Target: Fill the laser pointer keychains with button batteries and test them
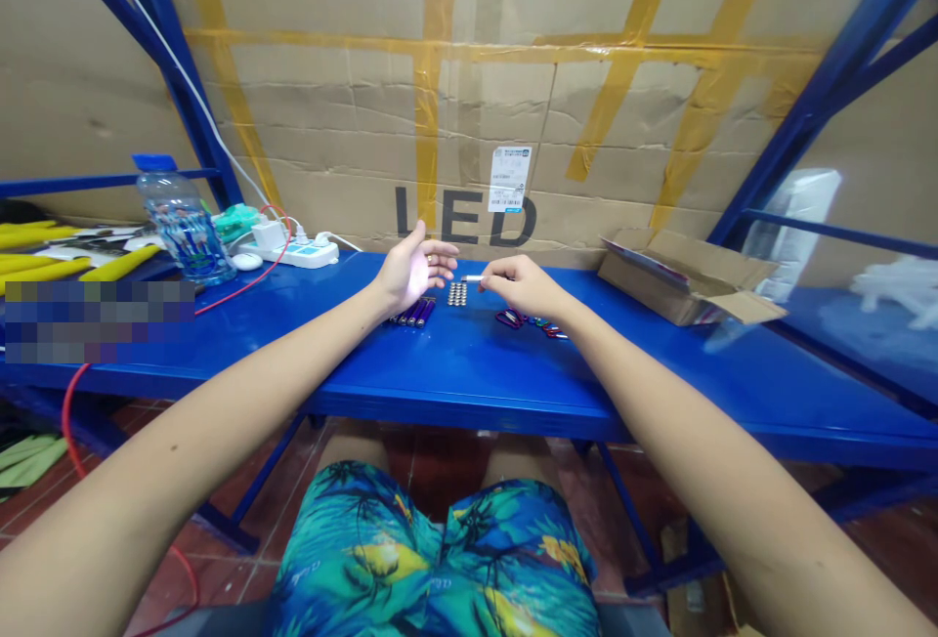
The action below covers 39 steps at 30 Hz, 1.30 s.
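My left hand (412, 269) hovers palm-up over the blue table (454, 363), fingers spread and holding nothing. Just below it lies a row of dark purple tubes (412, 313). My right hand (517, 285) pinches a small silver cylinder (473, 278) between thumb and fingertips, pointing toward the left hand. A cluster of small silver cylinders (457, 294) stands on the table between both hands. Small red and coloured pieces (529, 321) lie under my right wrist.
An open cardboard box (685, 276) sits at the right. At the left stand a water bottle (183, 227), a white power strip (291, 248) with a red cable, and yellow items (44, 261). Cardboard lines the wall behind; blue shelf struts rise on both sides.
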{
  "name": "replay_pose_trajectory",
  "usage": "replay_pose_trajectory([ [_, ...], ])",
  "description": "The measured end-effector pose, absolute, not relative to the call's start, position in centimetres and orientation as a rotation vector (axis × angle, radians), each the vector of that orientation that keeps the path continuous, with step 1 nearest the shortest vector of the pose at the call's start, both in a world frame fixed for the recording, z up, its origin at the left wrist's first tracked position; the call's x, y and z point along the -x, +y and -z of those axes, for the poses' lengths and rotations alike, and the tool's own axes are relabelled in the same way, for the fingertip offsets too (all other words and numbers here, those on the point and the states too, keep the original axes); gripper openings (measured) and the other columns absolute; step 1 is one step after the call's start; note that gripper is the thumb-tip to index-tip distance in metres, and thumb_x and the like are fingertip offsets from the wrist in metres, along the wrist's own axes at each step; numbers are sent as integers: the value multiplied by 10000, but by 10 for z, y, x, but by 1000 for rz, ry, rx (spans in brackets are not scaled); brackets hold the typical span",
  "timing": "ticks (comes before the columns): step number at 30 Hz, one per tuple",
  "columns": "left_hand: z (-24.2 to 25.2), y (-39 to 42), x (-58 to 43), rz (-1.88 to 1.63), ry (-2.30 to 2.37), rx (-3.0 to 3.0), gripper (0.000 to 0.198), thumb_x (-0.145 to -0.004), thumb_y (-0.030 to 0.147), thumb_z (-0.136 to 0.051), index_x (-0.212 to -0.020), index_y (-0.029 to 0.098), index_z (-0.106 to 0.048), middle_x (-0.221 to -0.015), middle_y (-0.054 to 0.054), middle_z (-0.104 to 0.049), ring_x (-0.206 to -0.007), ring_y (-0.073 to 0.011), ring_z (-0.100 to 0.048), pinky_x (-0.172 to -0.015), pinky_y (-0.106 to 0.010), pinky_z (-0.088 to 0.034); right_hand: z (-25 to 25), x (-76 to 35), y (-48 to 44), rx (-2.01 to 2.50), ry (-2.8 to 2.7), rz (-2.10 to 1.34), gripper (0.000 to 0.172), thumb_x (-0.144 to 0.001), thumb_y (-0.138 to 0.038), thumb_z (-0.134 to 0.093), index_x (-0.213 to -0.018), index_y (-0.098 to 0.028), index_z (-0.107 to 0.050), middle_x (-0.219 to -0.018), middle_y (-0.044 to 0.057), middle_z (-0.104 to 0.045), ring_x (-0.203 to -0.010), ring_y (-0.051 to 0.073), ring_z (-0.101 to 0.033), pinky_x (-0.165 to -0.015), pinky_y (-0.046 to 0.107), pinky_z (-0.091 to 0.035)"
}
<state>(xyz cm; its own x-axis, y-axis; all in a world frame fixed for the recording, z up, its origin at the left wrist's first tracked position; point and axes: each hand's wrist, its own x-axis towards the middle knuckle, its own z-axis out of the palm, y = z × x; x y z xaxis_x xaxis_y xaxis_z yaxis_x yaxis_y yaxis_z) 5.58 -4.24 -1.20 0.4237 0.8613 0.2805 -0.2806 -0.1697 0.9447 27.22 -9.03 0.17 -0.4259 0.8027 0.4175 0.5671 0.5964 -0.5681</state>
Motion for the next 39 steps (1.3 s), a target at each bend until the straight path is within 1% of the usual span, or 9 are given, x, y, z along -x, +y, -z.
replay_pose_trajectory([
  [3,12,-43,-56,-1109,558,-1368,707,-853,778,-417,-902,132,-700,-814,-134,-691,-716,-201,-627,-618,-321,-456,-1,-272,-90,1066,-2170,-430,273,-824,-313,-503,-729,-140,-691,-664,22,-610,-635,144,-481,-634,298,-347],
  [10,11,-43,-56,-1099,563,-1395,724,-856,786,-387,-915,135,-699,-814,-147,-690,-723,-216,-626,-597,-324,-452,-1,-272,-90,1059,-2177,-421,268,-824,-313,-502,-712,-149,-683,-650,13,-587,-626,142,-461,-630,302,-330],
  [17,10,-44,-56,-1094,566,-1379,692,-863,762,-393,-904,142,-696,-827,-140,-694,-734,-223,-625,-617,-332,-448,-2,-272,-90,1115,-2156,-452,254,-813,-319,-498,-694,-155,-651,-571,-21,-496,-558,122,-416,-581,289,-306],
  [20,10,-44,-56,-1087,563,-1380,692,-862,764,-392,-902,145,-697,-825,-136,-696,-733,-221,-628,-619,-330,-452,-2,-273,-90,1115,-2142,-446,259,-810,-336,-516,-684,-151,-647,-567,-24,-484,-563,118,-402,-579,288,-297],
  [24,10,-43,-56,-1088,564,-1367,688,-861,763,-400,-884,144,-700,-805,-132,-689,-709,-210,-614,-595,-318,-442,0,-275,-87,1073,-2123,-400,260,-799,-347,-544,-630,-159,-606,-561,-31,-454,-578,114,-383,-581,287,-288],
  [29,11,-43,-56,-1093,568,-1402,711,-853,781,-381,-897,146,-699,-814,-144,-690,-718,-222,-619,-588,-324,-447,1,-277,-83,1027,-2104,-390,238,-797,-324,-535,-653,-156,-623,-584,-25,-482,-598,119,-408,-596,286,-297],
  [35,11,-43,-55,-1092,564,-1396,707,-851,779,-389,-909,146,-698,-819,-142,-692,-723,-225,-624,-599,-329,-452,2,-277,-83,1043,-2138,-382,283,-817,-373,-536,-657,-155,-620,-581,-26,-469,-597,119,-400,-599,288,-291],
  [39,10,-44,-55,-1083,550,-1361,682,-862,756,-406,-900,141,-699,-816,-135,-692,-715,-215,-619,-607,-326,-450,2,-276,-84,1051,-2140,-392,286,-821,-373,-538,-654,-156,-619,-574,-26,-461,-590,118,-392,-591,287,-289],
])
